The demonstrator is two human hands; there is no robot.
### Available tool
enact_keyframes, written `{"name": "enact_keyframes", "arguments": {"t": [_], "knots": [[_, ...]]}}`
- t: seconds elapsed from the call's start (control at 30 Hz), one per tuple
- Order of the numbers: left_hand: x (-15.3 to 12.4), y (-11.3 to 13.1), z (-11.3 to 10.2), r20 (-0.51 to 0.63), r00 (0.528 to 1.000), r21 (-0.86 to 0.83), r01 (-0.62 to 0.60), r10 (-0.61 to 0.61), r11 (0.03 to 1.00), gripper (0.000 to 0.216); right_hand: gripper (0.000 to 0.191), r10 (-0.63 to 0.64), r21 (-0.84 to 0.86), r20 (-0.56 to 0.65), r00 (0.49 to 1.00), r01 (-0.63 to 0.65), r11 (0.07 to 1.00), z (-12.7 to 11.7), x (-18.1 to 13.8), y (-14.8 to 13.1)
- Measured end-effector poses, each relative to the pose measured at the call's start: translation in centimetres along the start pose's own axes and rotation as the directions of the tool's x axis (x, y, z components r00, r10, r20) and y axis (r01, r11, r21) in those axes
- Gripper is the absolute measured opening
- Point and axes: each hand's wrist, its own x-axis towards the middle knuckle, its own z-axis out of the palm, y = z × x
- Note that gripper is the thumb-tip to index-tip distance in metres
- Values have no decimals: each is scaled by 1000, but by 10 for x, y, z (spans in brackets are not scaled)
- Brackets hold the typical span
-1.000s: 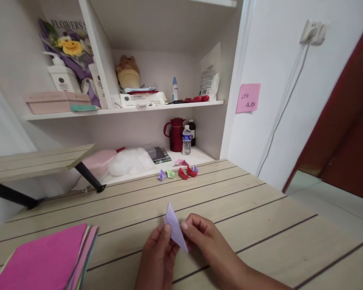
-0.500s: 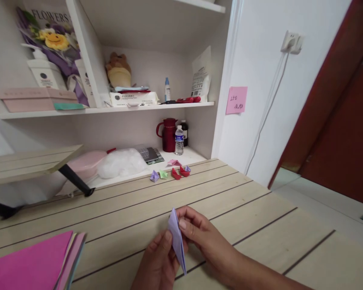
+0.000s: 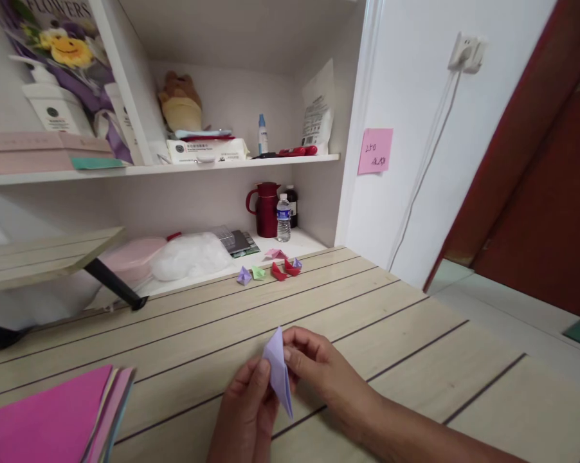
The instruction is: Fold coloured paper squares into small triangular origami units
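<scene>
Paper (image 3: 278, 370): lilac and folded into a narrow, pointed form, it is leaning between the two hands; whether its lower tip is touching the tabletop (image 3: 188, 341) beneath them, I cannot tell

Left hand (image 3: 245, 400): its thumb is pressing on the near face while the fingers are curling behind, so it is holding the paper in a narrow grip

Right hand (image 3: 326, 370): thumb and fingers are pinching the upper right edge, narrowly; some fingertips are hiding behind the paper, so how hard they are gripping I cannot tell

Folding step: judging by the layers showing along the right side, the hands are probably working partway through shaping the folds

Next move: it seems to be calling for a steady left pinch, with the right thumb parting or flattening layers gently enough to avoid a tear

Beyond both hands: a lilac folded shape (image 3: 244, 276), a green folded shape (image 3: 258, 273) and red folded shapes (image 3: 278, 272) are resting near the far edge

Left of the left hand: a stack of coloured sheets (image 3: 44, 418) is lying well apart, magenta uppermost
</scene>
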Motion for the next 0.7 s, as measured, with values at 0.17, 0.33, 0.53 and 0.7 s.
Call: {"name": "enact_keyframes", "arguments": {"t": [0.17,0.33,0.53,0.7], "knots": [[0,-1,2,-63,997,65,-33,37,997,29,35,-23,-74,15,1000,24,997,-2,1,0],[4,-9,-10,-134,982,191,-106,132,976,30,24,-67,-166,19,998,69,984,-6,1,3],[8,-14,-18,-188,955,306,-164,228,938,32,25,-55,-255,16,998,57,965,-10,2,10],[10,-17,-16,-207,944,298,-191,258,935,33,16,-66,-241,36,997,73,968,-8,2,13]]}}
